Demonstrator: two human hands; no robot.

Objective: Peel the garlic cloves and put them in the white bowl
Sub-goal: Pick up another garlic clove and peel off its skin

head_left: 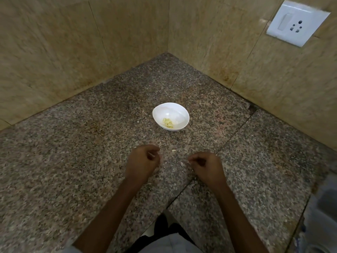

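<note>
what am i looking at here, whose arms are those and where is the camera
It is one picture, from a camera worn on a person's head, looking down at their own bare hands; no machine. The left hand and right hand are over a speckled stone counter, fingers curled; whether they pinch anything is too blurred to tell. Ahead stands a white bowl with a few peeled garlic pieces. A small clove lies on the counter between hands and bowl.

A home kitchen corner: a speckled granite worktop [73,161] meets beige stone-tiled walls [54,42], with a white switch-and-socket plate [297,22] mounted on the right wall.
</note>
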